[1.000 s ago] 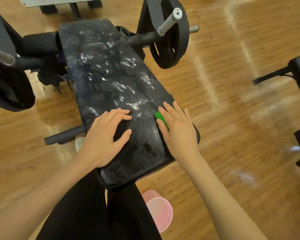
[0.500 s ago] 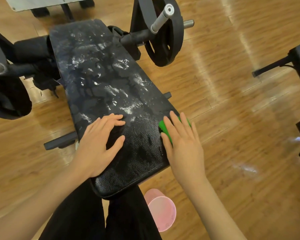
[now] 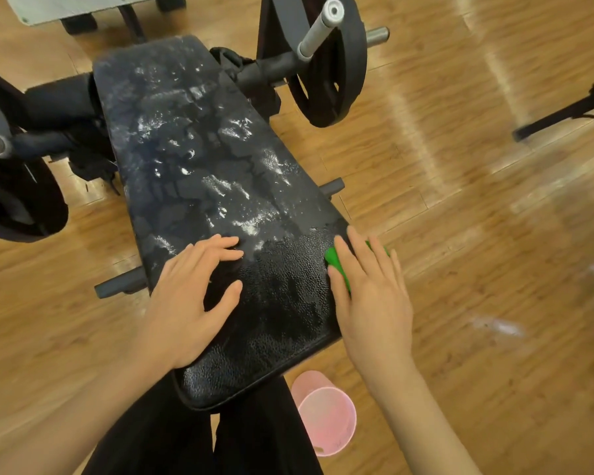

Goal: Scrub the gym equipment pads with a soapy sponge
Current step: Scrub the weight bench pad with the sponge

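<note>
Directly below the camera, a black padded bench pad (image 3: pixel 213 186) runs away from the person, its textured vinyl wet and blotched with white soap foam, thickest beyond the fingertips of both hands. Nearer than the fingertips the pad looks darker and glossy, with beads of water.

The left hand (image 3: pixel 189 303) lies flat on the near half of the pad, fingers straight and slightly spread, thumb held out wide, holding nothing. The right hand (image 3: pixel 371 296) presses down at the pad's right edge, fingers straight and close together. A green sponge (image 3: pixel 336 265) sits under those fingers, showing beside the index finger and again as a sliver past the outer fingers; it touches the pad's edge.

Past the fingertips, at the far end of the bench, a black weight plate (image 3: pixel 333 63) hangs on a metal bar (image 3: pixel 318 27) to the right, and another dark plate (image 3: pixel 18 200) sits to the left. A black frame foot (image 3: pixel 120 284) sticks out just left of the left hand.

Behind the right wrist, a pink bucket (image 3: pixel 326 423) stands on the floor beside the person's black trousers (image 3: pixel 192 440). The wooden floor (image 3: pixel 494 234) is glossy plank, with a pale wet smear to the right of the right hand. Another dark machine (image 3: pixel 563 114) edges in at far right.
</note>
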Action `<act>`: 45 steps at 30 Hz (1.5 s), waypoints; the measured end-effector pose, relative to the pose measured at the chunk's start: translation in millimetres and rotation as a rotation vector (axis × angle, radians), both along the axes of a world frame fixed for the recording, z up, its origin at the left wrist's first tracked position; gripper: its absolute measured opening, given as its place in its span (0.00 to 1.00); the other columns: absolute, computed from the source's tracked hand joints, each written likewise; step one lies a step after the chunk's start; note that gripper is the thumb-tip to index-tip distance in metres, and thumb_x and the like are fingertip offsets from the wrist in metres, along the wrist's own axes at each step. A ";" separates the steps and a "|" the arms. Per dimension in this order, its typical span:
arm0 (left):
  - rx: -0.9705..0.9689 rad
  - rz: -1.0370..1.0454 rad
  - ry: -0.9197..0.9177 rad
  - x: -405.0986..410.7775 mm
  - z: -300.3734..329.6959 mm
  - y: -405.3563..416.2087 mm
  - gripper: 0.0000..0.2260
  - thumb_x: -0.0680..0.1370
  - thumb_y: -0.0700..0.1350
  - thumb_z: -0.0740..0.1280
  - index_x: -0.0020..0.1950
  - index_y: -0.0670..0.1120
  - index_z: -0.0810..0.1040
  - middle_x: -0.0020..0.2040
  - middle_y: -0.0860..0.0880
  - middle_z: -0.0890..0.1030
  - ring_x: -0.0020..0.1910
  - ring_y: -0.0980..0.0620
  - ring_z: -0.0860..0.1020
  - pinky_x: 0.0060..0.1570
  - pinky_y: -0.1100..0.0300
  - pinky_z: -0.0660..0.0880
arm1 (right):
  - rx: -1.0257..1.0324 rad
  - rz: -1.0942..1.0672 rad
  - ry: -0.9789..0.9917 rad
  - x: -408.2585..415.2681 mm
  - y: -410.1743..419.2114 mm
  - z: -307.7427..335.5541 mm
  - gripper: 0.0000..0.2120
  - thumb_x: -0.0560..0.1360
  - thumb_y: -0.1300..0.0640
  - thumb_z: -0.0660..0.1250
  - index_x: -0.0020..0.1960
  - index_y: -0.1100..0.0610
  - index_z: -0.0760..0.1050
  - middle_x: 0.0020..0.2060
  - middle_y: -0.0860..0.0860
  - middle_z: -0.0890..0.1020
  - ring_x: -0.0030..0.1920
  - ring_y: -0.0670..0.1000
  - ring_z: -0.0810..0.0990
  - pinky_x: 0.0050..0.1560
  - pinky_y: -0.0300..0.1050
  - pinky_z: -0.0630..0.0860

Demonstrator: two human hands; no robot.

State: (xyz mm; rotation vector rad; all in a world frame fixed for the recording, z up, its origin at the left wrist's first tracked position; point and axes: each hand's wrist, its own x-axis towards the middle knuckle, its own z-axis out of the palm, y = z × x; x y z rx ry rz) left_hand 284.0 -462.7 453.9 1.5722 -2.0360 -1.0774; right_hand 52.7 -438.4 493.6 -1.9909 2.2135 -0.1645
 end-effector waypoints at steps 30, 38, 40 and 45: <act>0.009 0.019 0.006 -0.3 2.6 -0.1 0.16 0.78 0.55 0.59 0.65 0.56 0.73 0.71 0.62 0.71 0.75 0.62 0.62 0.75 0.59 0.54 | 0.169 0.182 -0.007 26.5 -101.5 -42.2 0.23 0.82 0.53 0.55 0.75 0.60 0.63 0.73 0.55 0.67 0.75 0.57 0.61 0.75 0.56 0.57; 0.002 0.019 0.010 0.0 1.2 -0.7 0.16 0.78 0.55 0.59 0.65 0.57 0.73 0.71 0.64 0.70 0.75 0.63 0.62 0.75 0.57 0.55 | 0.124 0.205 -0.018 28.0 -78.9 -31.9 0.21 0.81 0.51 0.54 0.69 0.59 0.73 0.70 0.55 0.72 0.73 0.57 0.66 0.74 0.59 0.56; 0.004 0.022 0.007 0.0 1.6 -0.9 0.16 0.78 0.55 0.59 0.65 0.57 0.73 0.71 0.64 0.70 0.75 0.63 0.62 0.75 0.56 0.55 | 0.185 0.160 -0.034 35.0 -100.5 -39.6 0.20 0.82 0.53 0.58 0.71 0.58 0.70 0.73 0.53 0.68 0.76 0.57 0.59 0.75 0.64 0.50; 0.000 0.020 -0.002 0.3 1.1 1.3 0.16 0.78 0.55 0.59 0.65 0.56 0.73 0.71 0.63 0.70 0.75 0.62 0.62 0.75 0.57 0.54 | 0.152 0.206 0.043 27.0 -28.2 -7.7 0.23 0.81 0.49 0.52 0.72 0.54 0.70 0.72 0.49 0.69 0.75 0.55 0.62 0.71 0.62 0.62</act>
